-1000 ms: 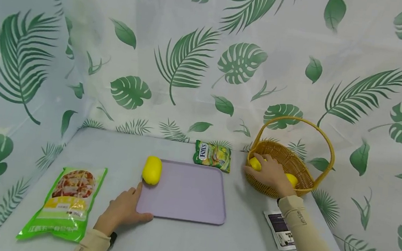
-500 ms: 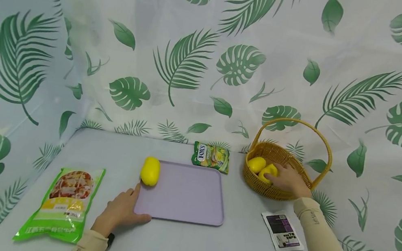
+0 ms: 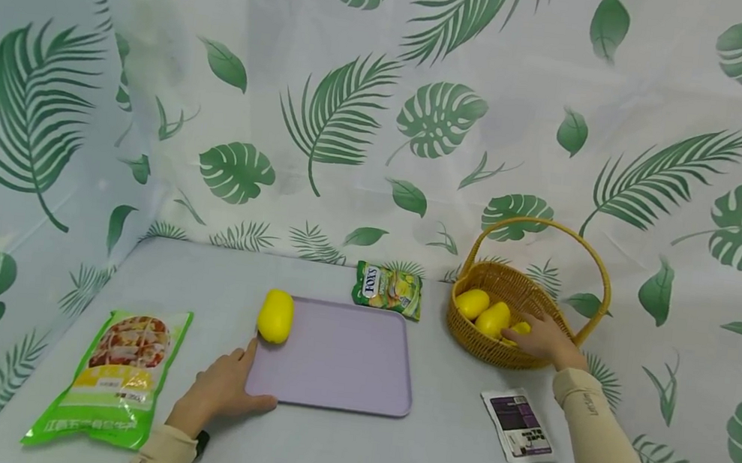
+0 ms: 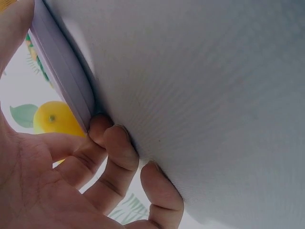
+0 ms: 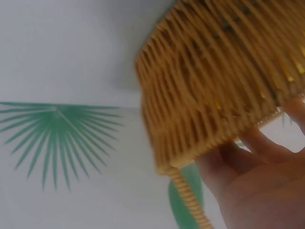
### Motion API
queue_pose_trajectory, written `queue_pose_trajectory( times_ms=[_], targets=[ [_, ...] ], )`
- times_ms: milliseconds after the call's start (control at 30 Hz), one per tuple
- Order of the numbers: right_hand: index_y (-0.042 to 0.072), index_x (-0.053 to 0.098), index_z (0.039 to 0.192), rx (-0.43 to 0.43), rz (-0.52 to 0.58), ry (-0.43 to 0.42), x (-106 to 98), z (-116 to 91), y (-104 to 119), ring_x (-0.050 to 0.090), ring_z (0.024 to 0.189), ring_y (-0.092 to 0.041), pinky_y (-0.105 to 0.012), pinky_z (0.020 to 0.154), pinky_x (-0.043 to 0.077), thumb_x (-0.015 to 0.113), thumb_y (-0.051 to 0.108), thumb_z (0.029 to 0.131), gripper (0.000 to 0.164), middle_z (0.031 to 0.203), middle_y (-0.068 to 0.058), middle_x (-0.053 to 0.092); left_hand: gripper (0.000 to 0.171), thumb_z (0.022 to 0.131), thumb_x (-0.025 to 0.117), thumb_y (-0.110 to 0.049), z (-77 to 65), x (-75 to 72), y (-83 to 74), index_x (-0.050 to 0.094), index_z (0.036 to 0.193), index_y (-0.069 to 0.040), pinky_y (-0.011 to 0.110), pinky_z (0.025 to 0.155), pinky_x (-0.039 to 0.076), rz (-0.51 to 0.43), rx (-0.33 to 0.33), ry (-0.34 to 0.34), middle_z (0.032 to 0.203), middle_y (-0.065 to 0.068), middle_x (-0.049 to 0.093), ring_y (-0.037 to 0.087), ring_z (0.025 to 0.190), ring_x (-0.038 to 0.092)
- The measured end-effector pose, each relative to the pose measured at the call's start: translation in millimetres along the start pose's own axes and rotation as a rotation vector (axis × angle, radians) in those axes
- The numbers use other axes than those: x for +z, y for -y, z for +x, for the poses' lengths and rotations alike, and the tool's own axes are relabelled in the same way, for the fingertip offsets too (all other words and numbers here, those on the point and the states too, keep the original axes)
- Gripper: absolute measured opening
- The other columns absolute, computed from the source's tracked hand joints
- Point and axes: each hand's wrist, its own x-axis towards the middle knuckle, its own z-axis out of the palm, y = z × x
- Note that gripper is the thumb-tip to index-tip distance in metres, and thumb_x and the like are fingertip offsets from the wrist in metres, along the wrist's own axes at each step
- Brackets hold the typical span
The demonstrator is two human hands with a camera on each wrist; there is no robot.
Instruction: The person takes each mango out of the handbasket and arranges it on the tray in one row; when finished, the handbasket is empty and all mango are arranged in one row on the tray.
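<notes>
A pale purple tray (image 3: 340, 356) lies mid-table with a yellow mango (image 3: 275, 316) at its far left corner. My left hand (image 3: 219, 387) holds the tray's near left corner, thumb along the front edge and forefinger on the left side. In the left wrist view, the fingers bend against the tray's edge (image 4: 66, 71). At the right, my right hand (image 3: 541, 338) reaches into a wicker basket (image 3: 490, 355), its fingertips at a partly covered yellow fruit (image 3: 521, 328). Two more yellow mangoes (image 3: 494, 320) sit beside it. In the right wrist view, the basket wall (image 5: 205, 90) hides the fingertips; whether they grip cannot be told.
A green FOX'S candy bag (image 3: 388, 291) lies behind the tray. A large green food bag (image 3: 114, 378) is at the left, and a white and purple packet (image 3: 518, 426) in front of the basket. The basket's tall handle (image 3: 548, 222) arches above it. Leaf-patterned cloth walls stand behind and beside the table.
My right hand has moved rightward inside the basket, from the left mango over the middle one to the fruit at the right, uncovering the first two. The left hand stays on the tray.
</notes>
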Motion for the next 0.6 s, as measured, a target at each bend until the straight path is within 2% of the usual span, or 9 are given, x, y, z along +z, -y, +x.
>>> queue_pose_trajectory(
  times_ms=[167, 367, 600],
  targets=[
    [-0.003, 0.023, 0.156, -0.005, 0.016, 0.004, 2.9, 3.6, -6.0, 0.013, 0.14, -0.069, -0.083, 0.105, 0.023, 0.041, 0.069, 0.097, 0.095, 0.156, -0.046, 0.005, 0.119, 0.071, 0.082, -0.064, 1.2, 0.8, 0.2, 0.031, 0.155, 0.003, 0.077, 0.089, 0.045, 0.007, -0.007, -0.002, 0.142, 0.031, 0.052, 0.048, 0.124, 0.056],
    [-0.006, 0.025, 0.155, -0.036, 0.006, -0.006, 4.0, 8.1, -9.0, 0.014, 0.14, -0.068, -0.082, 0.107, 0.023, 0.042, 0.066, 0.098, 0.093, 0.158, -0.043, 0.011, 0.118, 0.071, 0.082, -0.063, 0.3, 0.0, 0.2, 0.03, 0.155, 0.003, 0.077, 0.091, 0.044, -0.003, -0.007, 0.005, 0.143, 0.032, 0.051, 0.049, 0.125, 0.055],
    [-0.009, 0.023, 0.154, -0.003, 0.02, 0.045, 3.4, 11.9, -9.3, 0.017, 0.139, -0.068, -0.079, 0.109, 0.024, 0.044, 0.069, 0.096, 0.1, 0.154, -0.047, 0.016, 0.119, 0.071, 0.082, -0.063, 0.8, -0.4, 0.8, 0.03, 0.155, 0.002, 0.08, 0.091, 0.042, -0.004, -0.002, -0.002, 0.143, 0.032, 0.051, 0.049, 0.125, 0.055]
  ],
)
